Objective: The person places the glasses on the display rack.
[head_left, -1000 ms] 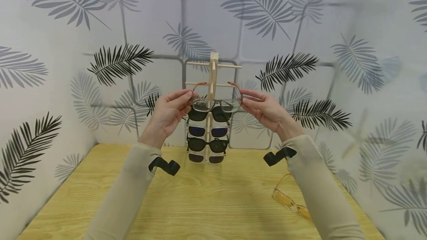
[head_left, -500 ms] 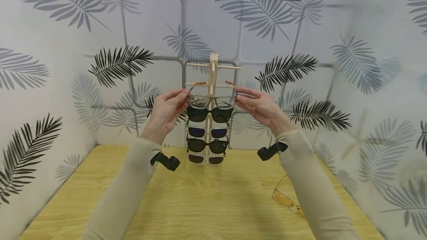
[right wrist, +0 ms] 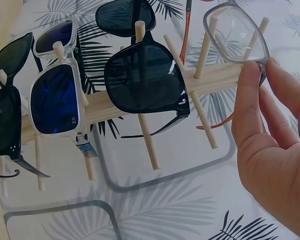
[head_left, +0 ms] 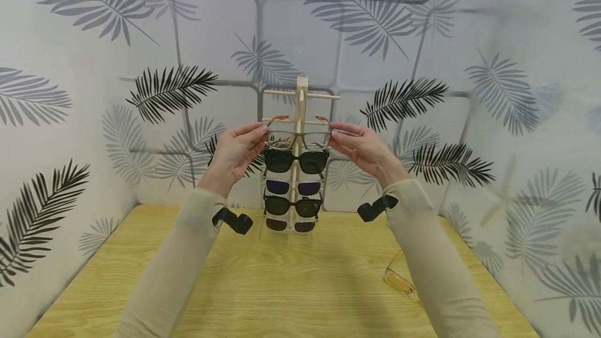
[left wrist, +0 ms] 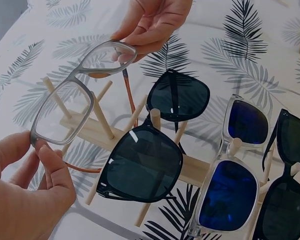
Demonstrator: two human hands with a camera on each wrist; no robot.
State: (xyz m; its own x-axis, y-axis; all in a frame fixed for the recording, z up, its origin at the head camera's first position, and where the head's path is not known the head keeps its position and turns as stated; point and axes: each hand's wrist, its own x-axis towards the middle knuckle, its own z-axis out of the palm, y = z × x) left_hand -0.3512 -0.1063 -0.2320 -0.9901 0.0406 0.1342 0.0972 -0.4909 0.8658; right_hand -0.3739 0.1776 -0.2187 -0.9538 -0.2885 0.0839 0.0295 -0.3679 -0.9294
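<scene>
Clear-lensed eyeglasses (head_left: 299, 141) with a grey frame and orange temple tips are held level by both hands before the upper part of a wooden display rack (head_left: 302, 99). My left hand (head_left: 237, 155) pinches one outer corner between thumb and fingers; my right hand (head_left: 363, 151) pinches the other. The temples point away toward the rack's pegs. Right below the eyeglasses hang black sunglasses (left wrist: 142, 160). Under these come white-framed sunglasses with blue lenses (right wrist: 55, 100), another black pair (head_left: 292, 205) and a clear-framed dark pair (head_left: 290, 225).
Yellow-lensed glasses (head_left: 399, 280) lie on the wood-grain table (head_left: 281, 286) at the right, partly behind the right sleeve. The top peg (head_left: 324, 96) of the rack sticks out to both sides. A leaf-patterned wall (head_left: 300, 25) stands close behind the rack.
Both hands have brought the eyeglasses slightly left and a little up, into line with the rack's post. My right forearm has shifted left, covering more of the yellow-lensed glasses.
</scene>
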